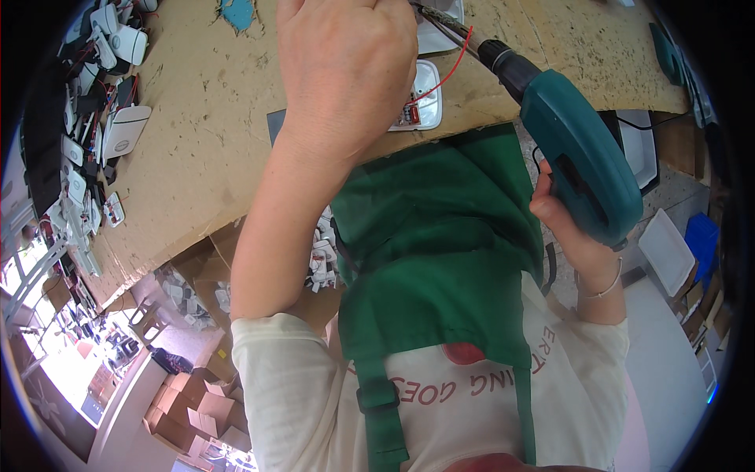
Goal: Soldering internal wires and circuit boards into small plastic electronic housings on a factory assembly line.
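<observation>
My right hand [565, 211] grips a teal soldering gun [582, 149] with a black nose. Its long, thin metal tip points up and left toward my left hand [346, 63]. That hand hangs over the tabletop at the upper edge, its back to me and its fingers curled in. The fingertips are cut off or hidden, so what they pinch cannot be seen. Partly beneath it lies an open white plastic housing [429, 94] with a small circuit board inside. A thin red wire [454, 69] curves up from this board, passing close to the metal tip.
White device parts with red and black wires [118, 130] are heaped along the left of the brown worktable [197, 157]. A white tray [638, 149] stands beyond the table's right edge. Cardboard boxes [189, 405] sit on the floor at the lower left.
</observation>
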Demonstrator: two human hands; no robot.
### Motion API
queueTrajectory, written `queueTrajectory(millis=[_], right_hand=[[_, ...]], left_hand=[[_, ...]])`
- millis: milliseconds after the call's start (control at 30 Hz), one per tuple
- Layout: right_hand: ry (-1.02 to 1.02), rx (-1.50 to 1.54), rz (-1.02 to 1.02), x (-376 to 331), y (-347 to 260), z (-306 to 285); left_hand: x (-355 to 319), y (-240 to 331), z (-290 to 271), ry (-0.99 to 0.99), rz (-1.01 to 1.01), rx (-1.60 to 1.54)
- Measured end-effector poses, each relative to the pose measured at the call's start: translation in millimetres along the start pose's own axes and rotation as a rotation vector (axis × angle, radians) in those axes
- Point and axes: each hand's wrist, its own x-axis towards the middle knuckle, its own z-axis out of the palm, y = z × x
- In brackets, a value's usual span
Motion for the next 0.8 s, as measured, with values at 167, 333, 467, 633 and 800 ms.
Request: queueTrajectory(millis=[167, 333, 467, 633, 800], right_hand=[[-0.016, -0.024, 0.004, 1.2, -2.2, -1.9], [-0.034, -0.103, -0.042, 3.5, -5.5, -1.2], [-0.014, -0.052, -0.05, 3.4, -4.0, 0.3], [-0.031, 0.033, -0.036, 4.7, -4.5, 0.2], [-0.046, -0.018, -0.082, 3.6, 0.1, -4.5]], left_hand=[[19.7, 24.1, -9.9, -0.631, -0.185, 0.664], [-1.8, -3.5, 0.7, 0.004, 0.025, -0.023], [-0.5, -2.5, -0.3, -0.012, 0.032, -0.033], [1.2, 1.0, -6.6, -0.084, 0.006, 0.027], [0.8, -0.8, -2.6, -0.019, 0.019, -0.039]])
